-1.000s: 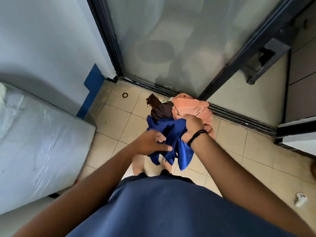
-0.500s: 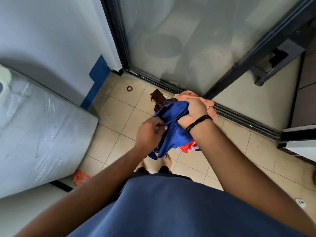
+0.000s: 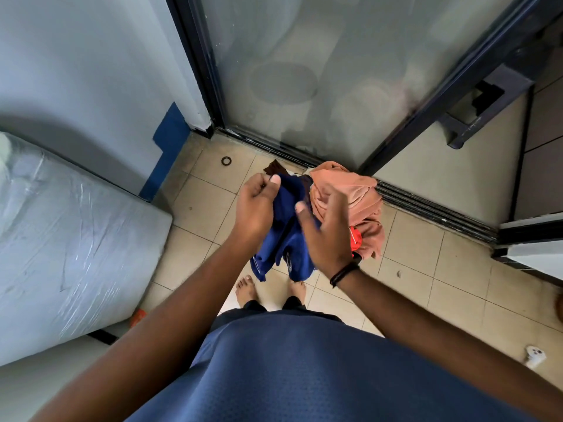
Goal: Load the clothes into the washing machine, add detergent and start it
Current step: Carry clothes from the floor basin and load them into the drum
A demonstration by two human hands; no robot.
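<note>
Tiles [image 3: 420,278] meet frosted glass door [image 3: 304,71], grey wall [image 3: 76,56].

Small ring [image 3: 226,160] on tiled floor [image 3: 426,278] near glass door [image 3: 304,71].

Soft daylight comes through the frosted glass door [image 3: 304,71] at twelve o'clock, leaving a dim shadow on the pale wall [image 3: 76,86] at ten. Edges bow outward; the hands show slight motion blur.

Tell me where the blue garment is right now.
In the head view the blue garment hangs mid-frame between both hands, pinched at its top by the left hand, just left of the orange cloth.
</note>
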